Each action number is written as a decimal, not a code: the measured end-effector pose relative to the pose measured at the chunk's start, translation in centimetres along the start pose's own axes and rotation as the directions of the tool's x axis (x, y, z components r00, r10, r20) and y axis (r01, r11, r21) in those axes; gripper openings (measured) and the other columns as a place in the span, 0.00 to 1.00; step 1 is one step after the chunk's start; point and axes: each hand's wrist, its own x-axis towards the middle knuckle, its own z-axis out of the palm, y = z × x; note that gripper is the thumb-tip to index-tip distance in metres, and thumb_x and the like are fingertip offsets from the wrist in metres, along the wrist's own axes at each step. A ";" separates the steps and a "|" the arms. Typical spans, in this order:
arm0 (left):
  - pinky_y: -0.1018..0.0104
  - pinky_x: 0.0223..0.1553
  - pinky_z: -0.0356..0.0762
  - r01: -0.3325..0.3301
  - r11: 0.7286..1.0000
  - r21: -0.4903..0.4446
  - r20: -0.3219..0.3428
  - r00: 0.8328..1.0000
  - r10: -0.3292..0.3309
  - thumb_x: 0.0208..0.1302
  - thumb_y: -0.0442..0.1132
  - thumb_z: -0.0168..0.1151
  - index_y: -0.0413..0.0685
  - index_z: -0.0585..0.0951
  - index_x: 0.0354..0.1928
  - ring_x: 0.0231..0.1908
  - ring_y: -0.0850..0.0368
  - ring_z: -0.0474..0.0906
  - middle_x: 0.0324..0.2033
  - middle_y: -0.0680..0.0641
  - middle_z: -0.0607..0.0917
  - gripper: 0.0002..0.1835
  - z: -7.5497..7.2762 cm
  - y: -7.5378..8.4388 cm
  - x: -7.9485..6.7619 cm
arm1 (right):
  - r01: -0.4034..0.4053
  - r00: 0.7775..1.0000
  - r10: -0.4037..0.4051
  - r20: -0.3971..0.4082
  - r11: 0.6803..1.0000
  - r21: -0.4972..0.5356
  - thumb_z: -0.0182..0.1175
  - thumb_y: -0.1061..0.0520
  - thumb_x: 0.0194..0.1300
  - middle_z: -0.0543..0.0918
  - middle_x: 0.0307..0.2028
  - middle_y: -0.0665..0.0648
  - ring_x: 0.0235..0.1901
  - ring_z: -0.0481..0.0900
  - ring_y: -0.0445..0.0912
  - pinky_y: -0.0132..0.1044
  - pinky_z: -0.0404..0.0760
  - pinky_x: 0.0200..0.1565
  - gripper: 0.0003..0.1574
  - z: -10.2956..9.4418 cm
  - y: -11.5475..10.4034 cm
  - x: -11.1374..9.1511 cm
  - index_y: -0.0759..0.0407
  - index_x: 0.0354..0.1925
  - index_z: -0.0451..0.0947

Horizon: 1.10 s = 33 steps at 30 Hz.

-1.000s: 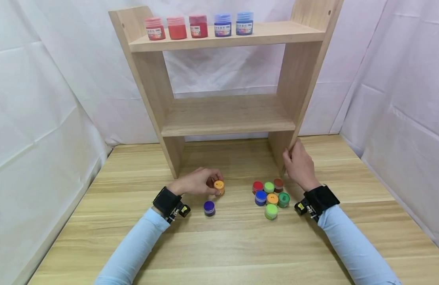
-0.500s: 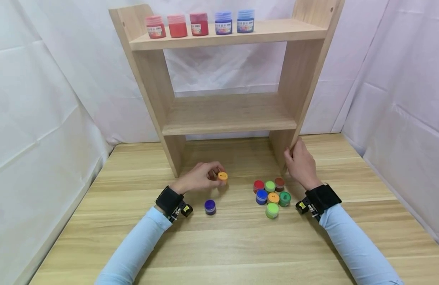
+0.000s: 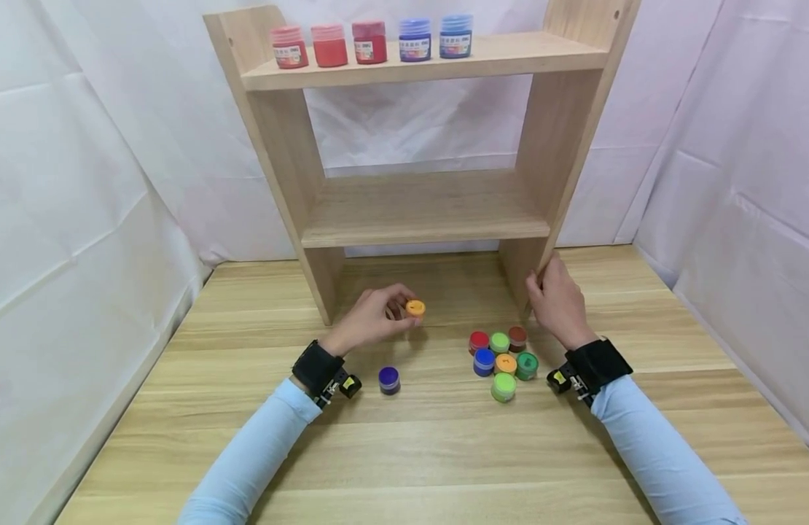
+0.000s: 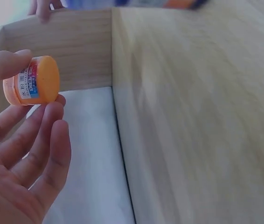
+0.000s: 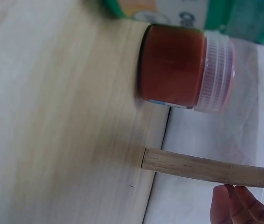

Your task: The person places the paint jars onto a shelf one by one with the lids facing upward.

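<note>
My left hand (image 3: 373, 315) pinches a small orange paint jar (image 3: 415, 309) between thumb and fingertips, raised over the table in front of the shelf's bottom opening. The left wrist view shows the jar (image 4: 35, 81) tipped sideways there, its label facing the camera. My right hand (image 3: 560, 306) grips the lower front of the wooden shelf's right side panel (image 3: 578, 142). In the right wrist view its fingers (image 5: 238, 205) lie against the panel edge (image 5: 206, 169). A dark purple jar (image 3: 389, 380) stands on the table near my left wrist.
Several jars stand clustered near my right hand, among them a red one (image 3: 479, 342), a blue one (image 3: 484, 362), a brown one (image 3: 517, 338) and a dark green one (image 3: 527, 366). Red jars (image 3: 329, 47) and blue jars (image 3: 415, 41) line the upper board (image 3: 509, 49). Below is a middle board (image 3: 424, 208).
My left hand has lifted the orange jar off the table and carried it forward and slightly right, toward the shelf. My right hand keeps its grip on the side panel.
</note>
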 end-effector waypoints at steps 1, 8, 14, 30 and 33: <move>0.70 0.27 0.74 -0.007 1.000 0.008 -0.007 1.000 0.007 0.54 0.49 0.69 0.54 0.78 0.48 0.28 0.65 0.76 0.32 0.59 0.80 0.20 0.0 0.2 0.1 | 0.001 1.000 -0.001 -0.001 1.000 0.001 0.42 0.51 0.72 0.70 0.53 0.70 0.47 0.75 0.63 0.55 0.78 0.35 0.31 0.0 0.0 0.0 0.70 0.65 0.55; 0.70 0.29 0.74 -0.047 0.998 0.030 0.021 0.999 0.047 0.56 0.54 0.66 0.54 0.78 0.48 0.29 0.66 0.76 0.32 0.60 0.80 0.21 0.0 1.3 1.0 | -0.005 1.000 0.005 -0.002 1.000 0.005 0.42 0.51 0.72 0.69 0.55 0.70 0.49 0.75 0.63 0.56 0.77 0.37 0.32 -0.1 0.0 -0.1 0.69 0.66 0.54; 0.71 0.30 0.74 -0.082 0.995 0.055 0.030 0.996 0.080 0.57 0.54 0.66 0.53 0.78 0.48 0.28 0.67 0.76 0.32 0.61 0.80 0.21 -0.6 2.2 2.2 | -0.010 1.000 0.010 0.002 1.000 0.018 0.43 0.51 0.72 0.69 0.56 0.70 0.50 0.74 0.63 0.56 0.77 0.37 0.33 -0.1 0.0 0.1 0.67 0.68 0.52; 0.72 0.29 0.74 -0.132 0.991 0.037 -0.054 0.990 0.134 0.56 0.54 0.66 0.53 0.78 0.47 0.27 0.68 0.75 0.32 0.61 0.80 0.20 -1.0 4.9 4.7 | -0.016 1.000 0.016 0.010 1.000 0.006 0.43 0.51 0.72 0.69 0.55 0.69 0.50 0.74 0.62 0.55 0.77 0.37 0.32 0.0 -0.1 0.0 0.68 0.66 0.54; 0.72 0.29 0.74 -0.169 0.985 0.037 -0.080 0.982 0.172 0.55 0.55 0.66 0.54 0.78 0.46 0.26 0.68 0.74 0.31 0.62 0.80 0.20 -0.7 5.4 5.2 | -0.015 1.000 0.015 0.001 1.000 0.003 0.43 0.51 0.72 0.69 0.55 0.69 0.49 0.74 0.62 0.56 0.77 0.37 0.32 -0.1 -0.1 0.0 0.68 0.66 0.54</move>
